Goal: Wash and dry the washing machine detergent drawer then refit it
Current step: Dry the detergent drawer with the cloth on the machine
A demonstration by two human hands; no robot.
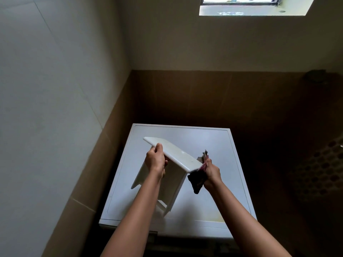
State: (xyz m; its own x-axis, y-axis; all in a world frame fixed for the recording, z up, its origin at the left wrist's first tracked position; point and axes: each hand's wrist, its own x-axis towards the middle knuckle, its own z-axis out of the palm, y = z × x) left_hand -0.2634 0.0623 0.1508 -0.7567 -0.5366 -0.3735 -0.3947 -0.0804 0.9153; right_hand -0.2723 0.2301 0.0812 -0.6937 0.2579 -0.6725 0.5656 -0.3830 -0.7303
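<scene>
Gripping drawer [176, 156] front edge, left hand [155, 160]; right hand [212, 171] pinching cloth [197, 180] at its corner, over washer top [213, 145].

The white surface [219, 182] atop the washing machine [194, 230] is glossy; a yellowish stain [213, 217] marks its front right edge.

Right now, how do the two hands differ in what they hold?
The left hand grips the white drawer by its front panel; the right hand holds a dark cloth at that panel's right end. The left hand sits slightly higher than the right hand. Both hover above the washing machine top.
</scene>
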